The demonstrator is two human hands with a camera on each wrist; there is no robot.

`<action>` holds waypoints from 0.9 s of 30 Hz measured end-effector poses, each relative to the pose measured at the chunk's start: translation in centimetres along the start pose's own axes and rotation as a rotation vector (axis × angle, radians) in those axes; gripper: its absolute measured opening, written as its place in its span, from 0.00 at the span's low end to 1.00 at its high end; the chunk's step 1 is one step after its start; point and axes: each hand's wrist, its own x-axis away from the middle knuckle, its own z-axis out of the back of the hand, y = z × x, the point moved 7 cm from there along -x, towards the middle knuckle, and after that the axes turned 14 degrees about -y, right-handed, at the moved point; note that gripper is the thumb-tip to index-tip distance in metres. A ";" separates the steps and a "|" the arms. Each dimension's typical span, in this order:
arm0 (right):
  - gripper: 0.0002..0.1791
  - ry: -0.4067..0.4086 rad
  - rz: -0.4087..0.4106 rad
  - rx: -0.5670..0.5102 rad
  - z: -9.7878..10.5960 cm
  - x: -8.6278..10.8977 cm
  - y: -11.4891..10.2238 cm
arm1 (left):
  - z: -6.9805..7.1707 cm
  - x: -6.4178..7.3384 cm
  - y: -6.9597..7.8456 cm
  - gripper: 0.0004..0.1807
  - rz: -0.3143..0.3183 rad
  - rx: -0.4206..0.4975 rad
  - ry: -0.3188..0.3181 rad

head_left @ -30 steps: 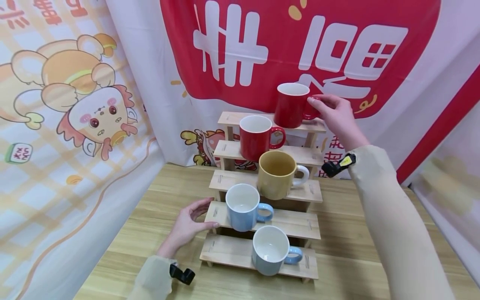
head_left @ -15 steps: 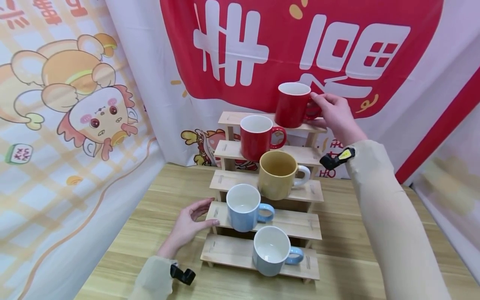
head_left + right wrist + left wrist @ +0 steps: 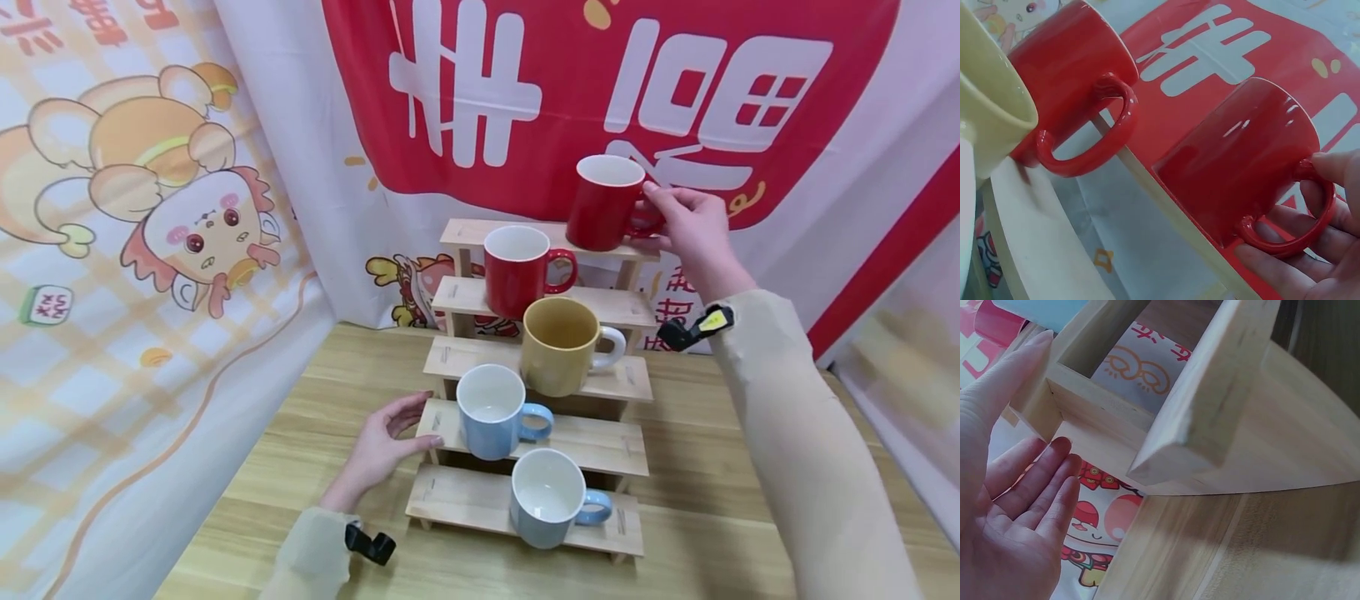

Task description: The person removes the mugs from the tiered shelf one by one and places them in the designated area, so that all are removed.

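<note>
My right hand (image 3: 695, 230) pinches glossy red ceramic mug (image 3: 602, 208) by handle (image 3: 1280, 249) atop pale wooden stepped rack (image 3: 467, 497); left hand (image 3: 380, 443) spread at rack's left end, probably steadying it.

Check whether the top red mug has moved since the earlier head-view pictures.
Yes: judged against the stand's top shelf in the head view, the top red mug, held by the right hand, has shifted right, toward that shelf's right end.

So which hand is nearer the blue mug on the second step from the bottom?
Left. The left hand is just left of the blue mug, by its step; the right hand is farther up and right, holding the top red mug.
</note>
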 end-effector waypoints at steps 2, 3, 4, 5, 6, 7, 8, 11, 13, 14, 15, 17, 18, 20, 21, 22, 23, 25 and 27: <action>0.38 0.006 0.020 -0.033 0.6 0.5 -0.2 | 0.0 0.0 0.1 0.45 -0.003 -0.001 -0.003; 0.37 0.008 0.027 -0.052 0.9 0.7 -0.3 | -0.1 -0.1 0.1 0.44 -0.002 0.000 -0.003; 0.37 0.010 0.034 -0.063 1.2 1.0 -0.4 | -0.1 -0.1 0.2 0.44 -0.001 0.002 -0.005; 0.37 0.014 0.042 -0.078 1.6 1.3 -0.5 | -0.1 -0.1 0.1 0.45 -0.001 0.000 -0.007; 0.36 0.017 0.048 -0.095 1.9 1.6 -0.6 | -0.1 -0.1 0.1 0.45 -0.003 0.002 -0.009; 0.36 0.021 0.054 -0.108 2.3 1.8 -0.7 | -0.1 -0.1 0.1 0.45 -0.004 0.005 -0.009; 0.36 0.029 0.059 -0.116 2.7 2.1 -0.8 | -0.1 -0.1 0.1 0.45 -0.004 0.008 -0.010; 0.37 0.050 0.067 -0.119 4.0 3.0 -1.0 | -0.1 -0.1 0.1 0.44 -0.010 0.011 -0.014; 0.38 0.057 0.072 -0.113 4.6 3.7 -1.3 | -0.1 -0.1 0.2 0.44 -0.008 0.015 -0.013; 0.38 0.061 0.076 -0.104 4.9 4.0 -1.3 | -0.1 -0.1 0.2 0.44 -0.008 0.013 -0.014; 0.38 0.063 0.082 -0.097 5.2 4.3 -1.4 | -0.1 -0.2 0.2 0.44 -0.008 0.013 -0.015; 0.38 0.065 0.093 -0.093 5.9 5.0 -1.6 | -0.1 -0.2 0.3 0.44 -0.007 0.010 -0.014; 0.38 0.068 0.094 -0.092 6.2 5.3 -1.7 | -0.1 -0.2 0.3 0.44 -0.006 0.009 -0.013; 0.37 0.074 0.092 -0.092 7.0 5.9 -1.6 | 0.0 -0.2 0.3 0.44 -0.007 0.009 -0.012; 0.38 0.077 0.091 -0.096 7.4 6.2 -1.5 | 0.0 -0.2 0.3 0.44 -0.009 0.007 -0.012; 0.38 0.082 0.083 -0.097 7.8 6.5 -1.4 | 0.0 -0.2 0.3 0.44 -0.009 0.006 -0.011; 0.38 0.088 0.076 -0.095 8.2 6.9 -1.3 | 0.0 -0.3 0.2 0.44 -0.010 0.007 -0.012; 0.39 0.107 0.062 -0.086 9.0 7.7 -0.9 | 0.0 -0.2 0.2 0.43 -0.009 0.009 -0.014; 0.40 0.131 0.051 -0.053 9.8 8.5 -0.6 | 0.0 -0.2 0.2 0.43 -0.007 0.009 -0.018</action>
